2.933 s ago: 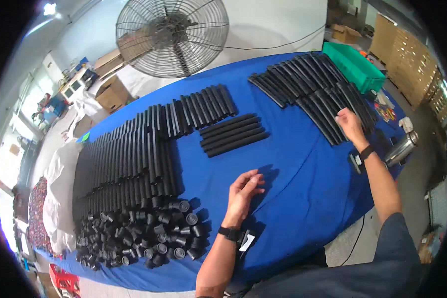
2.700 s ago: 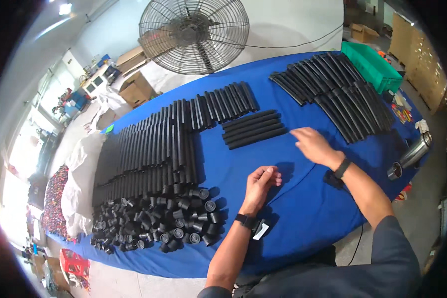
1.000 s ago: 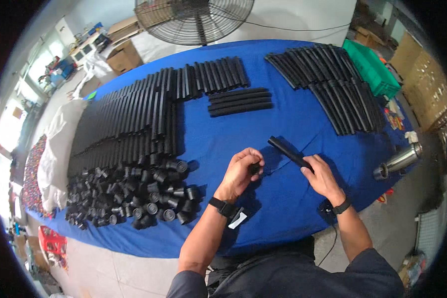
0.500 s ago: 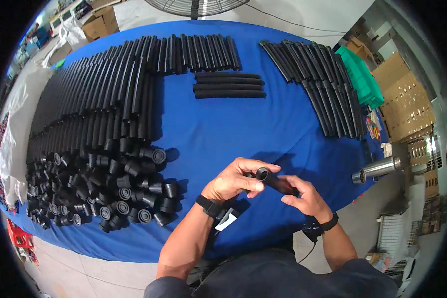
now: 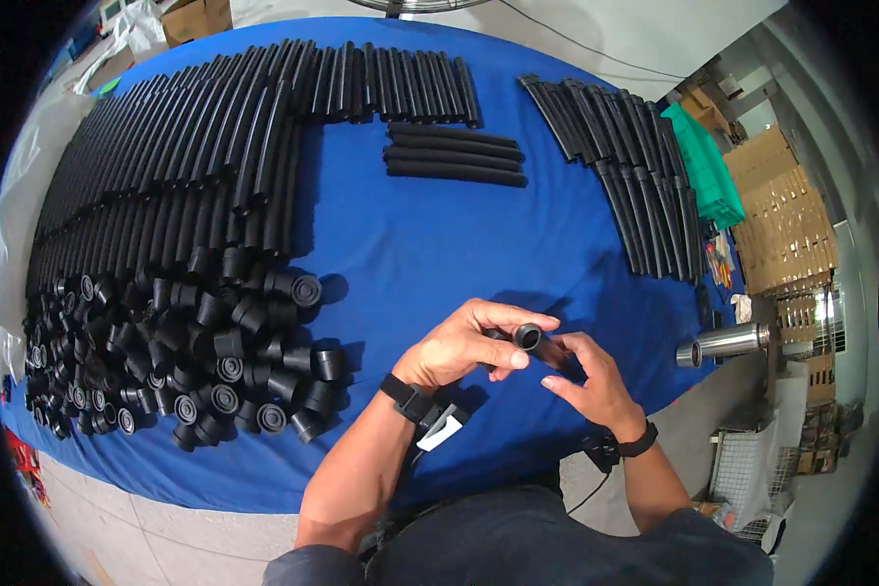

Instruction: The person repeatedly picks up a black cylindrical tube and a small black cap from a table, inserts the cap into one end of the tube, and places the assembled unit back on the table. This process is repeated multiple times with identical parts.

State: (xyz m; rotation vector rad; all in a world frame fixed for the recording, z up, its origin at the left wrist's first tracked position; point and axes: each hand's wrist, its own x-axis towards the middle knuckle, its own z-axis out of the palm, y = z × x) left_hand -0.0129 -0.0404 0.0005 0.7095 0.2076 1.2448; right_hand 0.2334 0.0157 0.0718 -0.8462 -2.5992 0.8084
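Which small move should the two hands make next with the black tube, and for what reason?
Probably, the left hand should bring the small dark part, perhaps a cap, to the open end of the black tube: that end shows uncovered beside this hand, the part sits close by among its fingers, and the right hand holds the tube.

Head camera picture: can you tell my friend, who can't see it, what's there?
A person's left hand and right hand hold a black tube above a blue cloth. Black caps lie heaped at the left, near rows of black tubes; more tubes lie at the right beside a green box.
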